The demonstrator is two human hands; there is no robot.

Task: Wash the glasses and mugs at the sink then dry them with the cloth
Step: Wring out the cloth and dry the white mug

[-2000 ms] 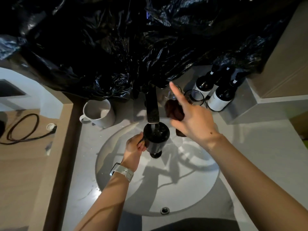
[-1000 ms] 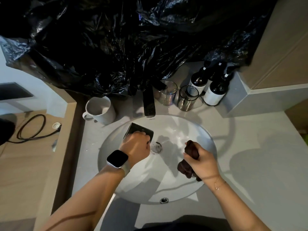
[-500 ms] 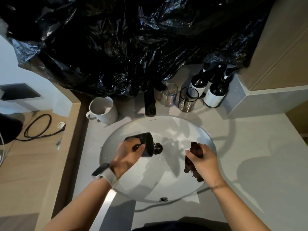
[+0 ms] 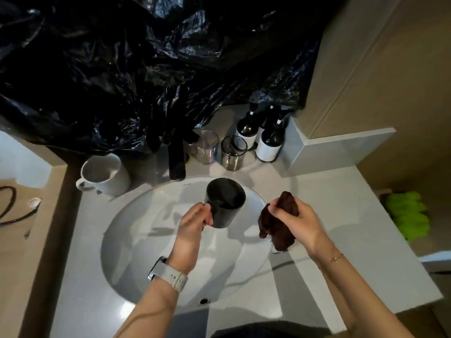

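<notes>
A black mug hangs upright over the white sink basin, its mouth facing up. My left hand grips it by the handle. To its right, my right hand holds a bunched dark brown cloth above the basin's right rim, apart from the mug. A white mug stands on the counter at the back left. Two clear glasses stand behind the basin, right of the black tap.
Three dark bottles with white labels stand at the back right corner. Crumpled black plastic sheeting hangs over the back wall and tap base. A bright green cloth lies beyond the counter's right edge. A black cable lies on the wooden surface at left.
My left hand has turned the black mug from tipped mouth-down over the drain to upright and lifted it. My right hand, earlier at the tap, has come down gripping the cloth beside it.
</notes>
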